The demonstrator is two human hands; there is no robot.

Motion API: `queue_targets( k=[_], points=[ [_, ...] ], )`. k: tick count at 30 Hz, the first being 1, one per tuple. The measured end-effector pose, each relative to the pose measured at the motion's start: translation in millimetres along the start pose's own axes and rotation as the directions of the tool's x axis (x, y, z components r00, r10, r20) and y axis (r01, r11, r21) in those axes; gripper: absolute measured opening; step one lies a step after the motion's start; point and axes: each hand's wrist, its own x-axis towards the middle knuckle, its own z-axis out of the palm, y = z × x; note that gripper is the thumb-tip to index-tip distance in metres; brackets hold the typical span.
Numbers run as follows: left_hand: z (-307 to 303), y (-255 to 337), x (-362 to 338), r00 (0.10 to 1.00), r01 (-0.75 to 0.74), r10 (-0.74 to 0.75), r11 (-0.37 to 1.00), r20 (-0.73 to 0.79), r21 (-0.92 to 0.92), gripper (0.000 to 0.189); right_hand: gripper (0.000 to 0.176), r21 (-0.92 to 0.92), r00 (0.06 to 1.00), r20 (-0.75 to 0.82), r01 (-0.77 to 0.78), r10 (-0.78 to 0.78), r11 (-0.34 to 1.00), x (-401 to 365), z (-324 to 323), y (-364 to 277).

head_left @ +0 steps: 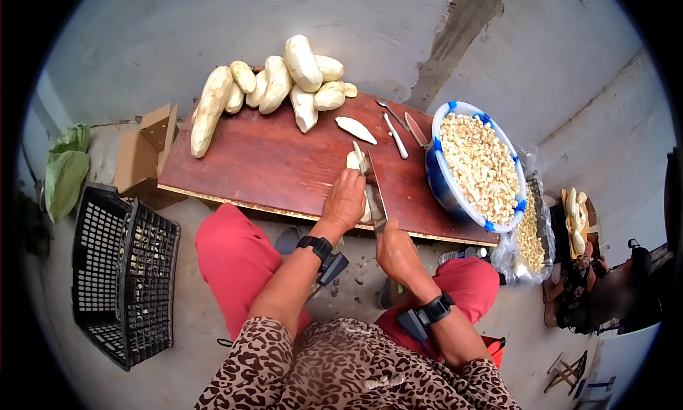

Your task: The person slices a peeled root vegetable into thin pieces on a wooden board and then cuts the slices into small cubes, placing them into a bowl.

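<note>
On the red-brown table (249, 175), my left hand (345, 199) presses on a pale peeled root piece (366, 205) near the front edge. My right hand (398, 252) is closed round the handle of a large knife (378, 189), whose blade stands along the right side of that piece. A flat pale slice (356, 130) lies just beyond. Whole peeled roots (276, 85) are heaped at the table's back left. To the right, a blue and white basin (435, 169) holds small diced pieces (478, 168).
A white-handled knife (395, 136) and other utensils lie left of the basin. Black crates (148, 282) and a cardboard box (146, 154) stand on the left floor. At the right are a plastic-lined tray of diced pieces (530, 232) and another person (590, 293).
</note>
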Motion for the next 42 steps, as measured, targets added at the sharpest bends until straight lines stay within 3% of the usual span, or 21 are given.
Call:
queue_targets(
  k=[10,31,37,42],
  points=[
    [-6.9,-0.8,-7.5,0.997,-0.032,0.029,0.998,-0.066,-0.046,0.024,0.021,0.047,0.992,-0.128,0.010,-0.004,0.999,0.5,-4.7,-1.8],
    [-7.6,-1.3,-4.8,0.999,-0.011,0.008,0.998,-0.047,-0.060,0.025,0.018,0.040,0.994,0.025,0.104,-0.105,0.994,26.5,-28.0,-12.7],
    [-6.9,-1.5,-4.8,0.999,0.001,-0.003,0.999,-0.039,-0.041,0.024,0.019,0.008,1.000,0.018,0.025,-0.025,1.000,54.1,0.8,-20.9],
    [-8.5,1.5,-6.1,0.999,0.016,-0.018,0.998,-0.036,-0.056,0.022,0.019,0.078,0.994,-0.042,0.103,-0.100,0.992,76.8,-11.9,-29.9]
  ],
)
